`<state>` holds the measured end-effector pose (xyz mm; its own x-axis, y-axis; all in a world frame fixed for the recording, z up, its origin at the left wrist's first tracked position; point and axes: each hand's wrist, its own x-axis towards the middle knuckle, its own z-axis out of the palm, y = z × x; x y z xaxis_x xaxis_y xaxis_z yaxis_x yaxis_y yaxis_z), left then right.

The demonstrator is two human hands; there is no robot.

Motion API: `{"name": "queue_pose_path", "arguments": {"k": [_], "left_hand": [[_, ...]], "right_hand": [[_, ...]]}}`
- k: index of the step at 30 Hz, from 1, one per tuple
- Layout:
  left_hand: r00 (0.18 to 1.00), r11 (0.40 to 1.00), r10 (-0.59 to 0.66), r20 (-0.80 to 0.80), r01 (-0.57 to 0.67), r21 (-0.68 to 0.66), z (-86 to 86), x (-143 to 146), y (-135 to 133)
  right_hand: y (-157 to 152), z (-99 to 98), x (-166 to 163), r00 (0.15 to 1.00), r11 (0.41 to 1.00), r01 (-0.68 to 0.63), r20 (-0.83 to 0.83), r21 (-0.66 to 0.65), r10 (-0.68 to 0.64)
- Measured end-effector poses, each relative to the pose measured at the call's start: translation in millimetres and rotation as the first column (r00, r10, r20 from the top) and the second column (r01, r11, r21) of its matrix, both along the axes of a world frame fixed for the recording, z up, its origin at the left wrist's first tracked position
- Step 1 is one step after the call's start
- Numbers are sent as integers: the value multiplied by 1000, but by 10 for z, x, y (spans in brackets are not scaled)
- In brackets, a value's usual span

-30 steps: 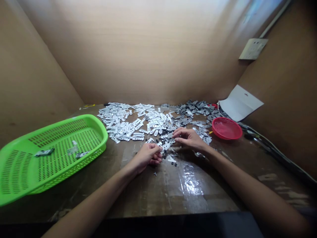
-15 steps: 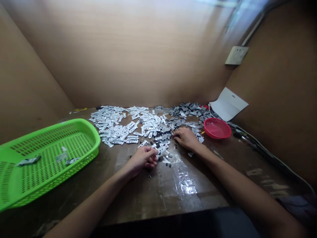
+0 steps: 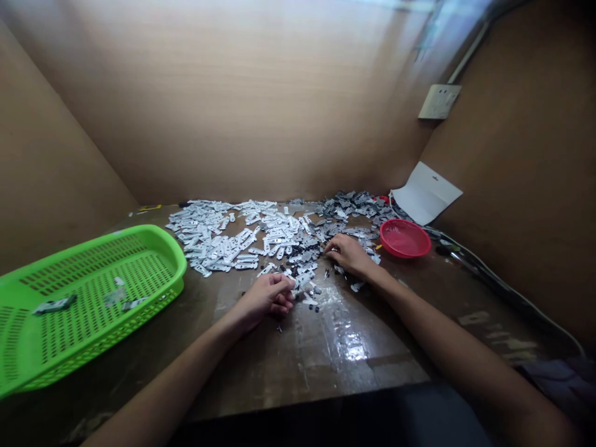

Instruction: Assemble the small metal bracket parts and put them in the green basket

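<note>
My left hand [image 3: 267,296] rests on the wooden table [image 3: 326,347] with its fingers curled in, beside small silver metal pieces and a few black screws [image 3: 311,304]. What its fingers hold is hidden. My right hand [image 3: 347,253] lies palm down on the near edge of a wide spread of silver metal plates [image 3: 233,239], fingertips pinched among them. Darker grey plates [image 3: 354,208] are heaped behind it.
A green perforated plastic basket [image 3: 88,292] with three small parts in it sits at the left. A red shallow bowl [image 3: 404,238] stands right of my right hand. White card [image 3: 426,192] leans on the right wall; cables [image 3: 493,279] run along it. Brown panels enclose the table.
My right hand has moved a little away from the left and further into the pile. The view has shifted to the right. My left hand stays curled in place.
</note>
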<state>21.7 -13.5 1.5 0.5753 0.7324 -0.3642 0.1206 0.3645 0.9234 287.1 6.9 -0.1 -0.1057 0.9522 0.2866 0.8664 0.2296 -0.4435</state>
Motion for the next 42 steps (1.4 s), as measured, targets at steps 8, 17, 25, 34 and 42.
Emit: {"name": "queue_pose_path", "arguments": {"k": [8, 17, 25, 34, 42], "left_hand": [[999, 1000, 24, -43, -25, -6, 13, 9, -10], [998, 999, 36, -48, -35, 27, -39, 4, -19], [998, 999, 54, -32, -54, -5, -14, -1, -18], [999, 999, 46, -12, -46, 4, -55, -14, -4], [999, 999, 32, -43, -32, -3, -67, -10, 6]], "right_hand": [[-151, 175, -204, 766, 945, -277, -634, -174, 108], [-408, 181, -707, 845, 907, -421, -370, -18, 385], [-402, 136, -697, 855, 890, -456, -273, 13, 441], [-434, 165, -711, 842, 892, -450, -313, 45, 440], [-170, 302, -88, 990, 993, 10, -138, 117, 7]]}}
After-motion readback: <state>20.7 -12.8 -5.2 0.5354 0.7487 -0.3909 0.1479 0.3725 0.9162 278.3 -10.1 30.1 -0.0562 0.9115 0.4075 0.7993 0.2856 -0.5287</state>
